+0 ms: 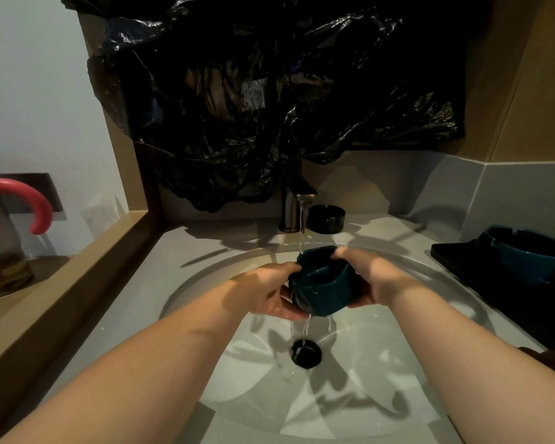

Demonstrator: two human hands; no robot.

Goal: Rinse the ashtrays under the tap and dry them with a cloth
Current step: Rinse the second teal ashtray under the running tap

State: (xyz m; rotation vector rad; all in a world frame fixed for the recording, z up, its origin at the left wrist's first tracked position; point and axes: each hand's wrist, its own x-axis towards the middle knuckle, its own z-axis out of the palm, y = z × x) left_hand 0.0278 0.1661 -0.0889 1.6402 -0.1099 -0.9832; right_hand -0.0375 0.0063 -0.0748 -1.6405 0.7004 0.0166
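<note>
At the centre of the frame a teal ashtray (321, 291) is gripped from both sides. The left hand (266, 290) is curled round its left wall, with the thumb on the rim and the fingers (289, 314) tucked beneath. The right hand (370, 280) is closed on the right wall in the same way, thumb hooked over the far rim. The ashtray is held tilted toward the camera directly under the tap (297, 205) — apparently so that the stream (302, 233) strikes the far rim, runs through the bowl and is shed from the lower edge. Water is seen falling from its underside toward the drain (305, 352) of the sink (253, 395). A two-handed hold is judged suited to a wet, slippery piece. Just right of the tap a black ashtray (326, 218) is set on the counter. At the right edge a second teal ashtray (526, 251) rests on a dark mat (455, 251), possibly the drying cloth — whether it is rinsed or waiting cannot be told.
</note>
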